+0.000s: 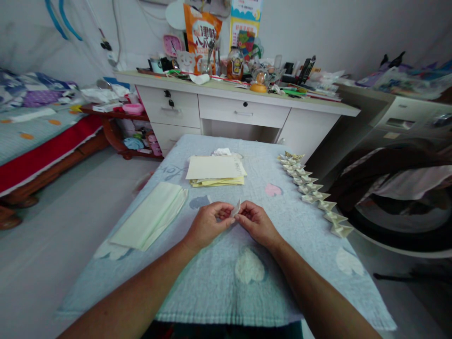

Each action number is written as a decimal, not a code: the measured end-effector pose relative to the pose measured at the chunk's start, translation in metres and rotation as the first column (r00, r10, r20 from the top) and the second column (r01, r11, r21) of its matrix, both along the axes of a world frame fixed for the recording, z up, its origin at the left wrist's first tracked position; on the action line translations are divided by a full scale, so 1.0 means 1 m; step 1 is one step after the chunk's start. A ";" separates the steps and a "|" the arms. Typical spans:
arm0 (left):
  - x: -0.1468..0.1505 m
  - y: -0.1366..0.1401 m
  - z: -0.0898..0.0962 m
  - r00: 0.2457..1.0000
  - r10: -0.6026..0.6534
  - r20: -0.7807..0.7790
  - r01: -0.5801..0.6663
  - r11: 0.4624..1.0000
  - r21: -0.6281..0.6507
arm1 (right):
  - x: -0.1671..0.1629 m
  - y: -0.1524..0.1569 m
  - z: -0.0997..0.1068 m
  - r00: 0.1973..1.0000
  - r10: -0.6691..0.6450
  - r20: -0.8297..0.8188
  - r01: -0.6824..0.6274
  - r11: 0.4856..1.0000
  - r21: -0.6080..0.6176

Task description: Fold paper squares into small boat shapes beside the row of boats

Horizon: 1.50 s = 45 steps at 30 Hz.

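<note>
Between my two hands, over the middle of the cloth-covered table, is a small folded piece of paper (236, 208). My left hand (211, 221) pinches its left side between thumb and fingers. On the other side, my right hand (256, 221) grips it with thumb and forefinger. Beyond the hands lies a stack of cream and yellow paper sheets (213, 168). A pile of long pale green paper (151, 216) rests to the left. Along the right edge runs a row of folded paper pieces (312, 192), pointed in shape.
A light blue cloth (212, 282) with heart prints covers the table. Behind it stands a white desk (243, 110) crowded with an orange snack bag (201, 37), a jar (235, 63) and a pink clock (172, 45). A washing machine (406, 122) is at right, a bed (45, 127) at left.
</note>
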<state>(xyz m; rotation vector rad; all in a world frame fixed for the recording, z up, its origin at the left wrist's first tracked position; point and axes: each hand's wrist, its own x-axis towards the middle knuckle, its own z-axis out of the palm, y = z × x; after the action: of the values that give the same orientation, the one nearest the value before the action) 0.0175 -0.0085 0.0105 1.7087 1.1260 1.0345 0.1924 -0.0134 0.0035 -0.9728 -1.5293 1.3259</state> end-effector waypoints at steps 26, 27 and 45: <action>0.004 -0.005 0.003 0.985 0.067 -0.160 -0.031 0.975 0.218 | -0.011 0.002 -0.008 0.946 -0.221 0.237 0.187 0.970 0.156; 0.005 -0.005 0.003 0.985 0.069 -0.155 -0.035 0.976 0.214 | -0.010 0.001 -0.007 0.946 -0.222 0.237 0.189 0.970 0.154; 0.003 -0.006 0.003 0.987 0.006 -0.160 0.024 0.983 0.184 | -0.001 0.004 -0.008 0.966 -0.204 0.161 0.191 0.977 0.090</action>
<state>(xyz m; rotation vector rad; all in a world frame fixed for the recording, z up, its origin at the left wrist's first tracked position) 0.0209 -0.0146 0.0133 1.9721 1.1507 1.0384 0.1912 -0.0098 -0.0044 -1.1830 -1.5505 1.0614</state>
